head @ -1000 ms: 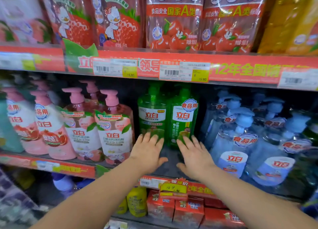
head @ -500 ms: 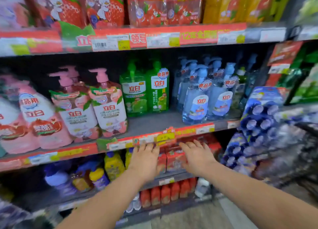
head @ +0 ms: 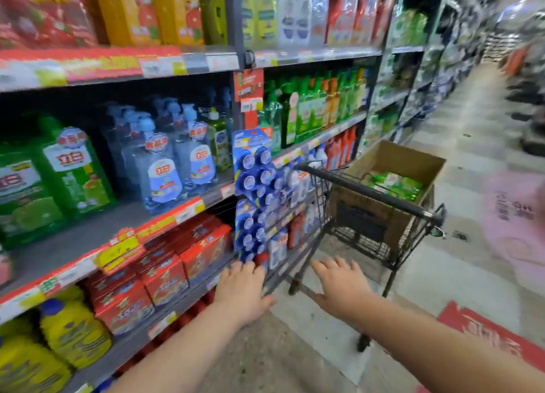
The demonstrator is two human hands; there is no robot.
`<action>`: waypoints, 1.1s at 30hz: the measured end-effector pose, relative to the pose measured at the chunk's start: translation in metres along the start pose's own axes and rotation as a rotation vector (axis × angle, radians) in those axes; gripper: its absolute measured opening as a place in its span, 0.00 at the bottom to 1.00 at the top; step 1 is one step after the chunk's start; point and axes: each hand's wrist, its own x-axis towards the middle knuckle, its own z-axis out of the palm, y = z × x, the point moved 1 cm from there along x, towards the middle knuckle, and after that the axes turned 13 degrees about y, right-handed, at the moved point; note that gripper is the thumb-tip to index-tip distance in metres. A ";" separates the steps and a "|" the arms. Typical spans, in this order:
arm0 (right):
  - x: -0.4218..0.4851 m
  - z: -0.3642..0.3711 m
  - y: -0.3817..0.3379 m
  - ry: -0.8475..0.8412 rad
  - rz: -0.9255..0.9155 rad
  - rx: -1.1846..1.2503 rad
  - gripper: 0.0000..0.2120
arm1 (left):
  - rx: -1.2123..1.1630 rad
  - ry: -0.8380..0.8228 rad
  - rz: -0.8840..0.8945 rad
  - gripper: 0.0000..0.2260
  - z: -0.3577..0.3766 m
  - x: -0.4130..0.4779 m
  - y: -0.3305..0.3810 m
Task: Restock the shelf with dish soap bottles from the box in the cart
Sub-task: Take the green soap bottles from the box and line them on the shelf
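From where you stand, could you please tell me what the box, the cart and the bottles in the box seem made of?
Box: plain brown cardboard, matte, open-topped. Cart: dark wire, probably painted metal, by its thin grid. Bottles: likely glossy green plastic; too blurred to be sure.

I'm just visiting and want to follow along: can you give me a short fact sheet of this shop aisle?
left hand: open, holding nothing, in front of the lower shelves
right hand: open, holding nothing, held out short of the cart
cart: black wire, beside the shelves
box: open cardboard, inside the cart
box contents: green dish soap bottles
shelf: bare space in front of its shelved green bottles
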 end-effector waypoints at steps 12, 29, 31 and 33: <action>-0.102 -0.006 0.287 0.011 0.410 -0.009 0.33 | -0.069 -0.038 0.407 0.31 0.015 0.110 0.312; -0.096 0.016 0.532 0.014 0.577 -0.015 0.31 | -0.028 -0.030 0.623 0.28 0.054 0.260 0.547; -0.075 0.018 0.555 0.010 0.592 -0.011 0.32 | -0.040 -0.023 0.633 0.28 0.060 0.293 0.561; -0.051 0.020 0.580 0.004 0.601 -0.008 0.32 | -0.061 -0.027 0.637 0.28 0.064 0.329 0.573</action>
